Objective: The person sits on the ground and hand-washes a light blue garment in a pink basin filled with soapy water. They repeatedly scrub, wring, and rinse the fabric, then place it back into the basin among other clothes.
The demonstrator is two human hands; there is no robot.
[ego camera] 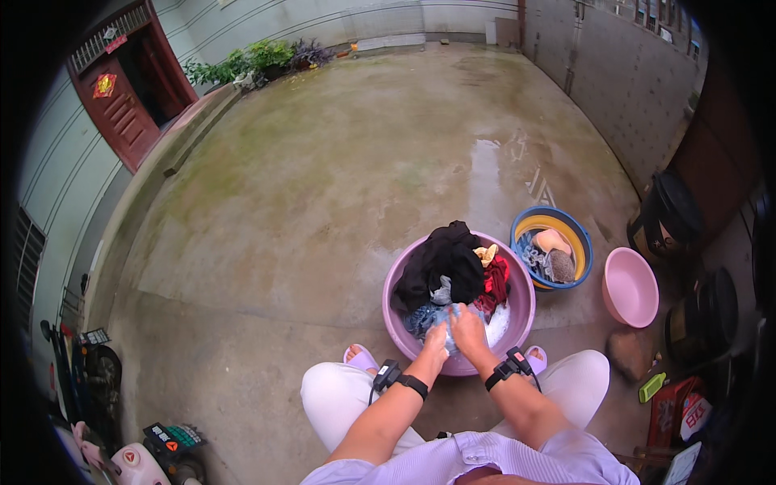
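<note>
Between my feet stands a large pink plastic basin (393,324) heaped with wet clothes. Both my hands are over its near side, close together. My left hand (435,344) and my right hand (468,330) grip a light blue wet cloth (445,316), partly hidden by the fingers. White suds (498,324) lie at the right inside the basin. Black clothing (439,264) fills the far left part, rising above the rim. Dark red clothing (494,285) and a pale yellow cloth (485,254) lie at the right.
A blue and yellow basin (582,233) with wet items stands just beyond on the right, beside a smaller pink basin (630,288). Black lidded buckets (673,212), a stone (630,353) and a green brush (652,388) line the right side. A pink scooter (136,464) stands lower left.
</note>
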